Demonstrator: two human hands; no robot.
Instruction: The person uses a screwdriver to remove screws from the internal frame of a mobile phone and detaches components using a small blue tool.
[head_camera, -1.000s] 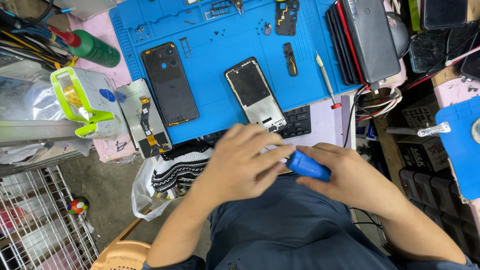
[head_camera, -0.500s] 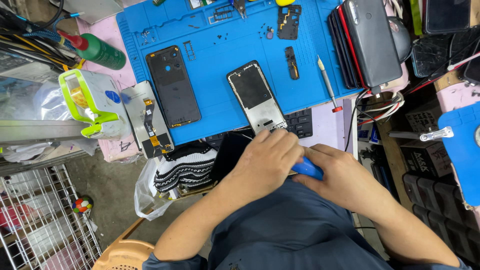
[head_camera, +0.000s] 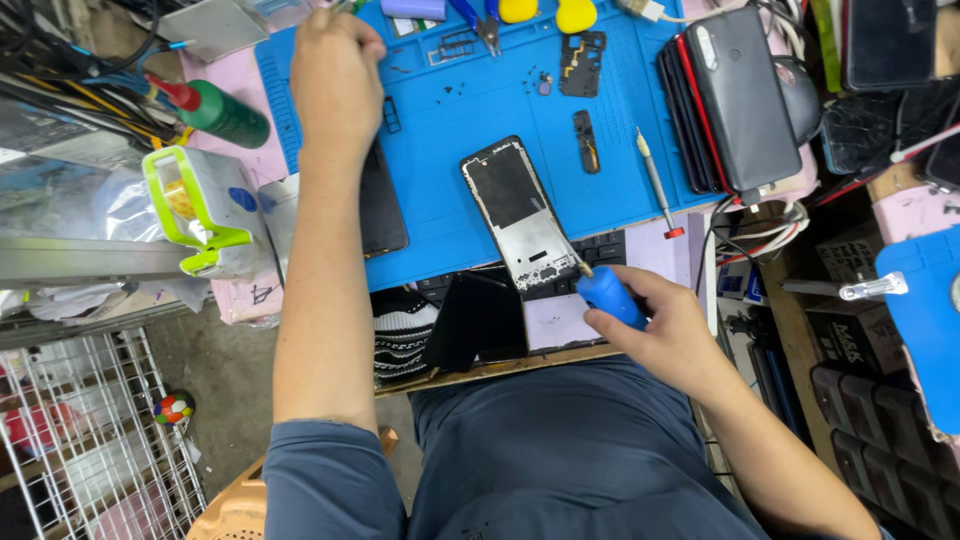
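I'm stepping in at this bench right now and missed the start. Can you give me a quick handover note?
Left hand: stretched to the far edge of the blue mat, closed as if on something small; what, I cannot tell.
Right hand: holds the blue screwdriver, tip at the lower corner of the phone frame.
Things: phone frame lies open, face up, on the mat; a dark phone lies under the left forearm; a spare screwdriver to the right.
Done: frame is stripped open, small parts lie on the mat.
Left: cannot tell from here.

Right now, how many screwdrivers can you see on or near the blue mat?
2. A blue-handled screwdriver is held in the right hand by the opened phone frame; a slim screwdriver lies on the blue mat. Others may be hidden.
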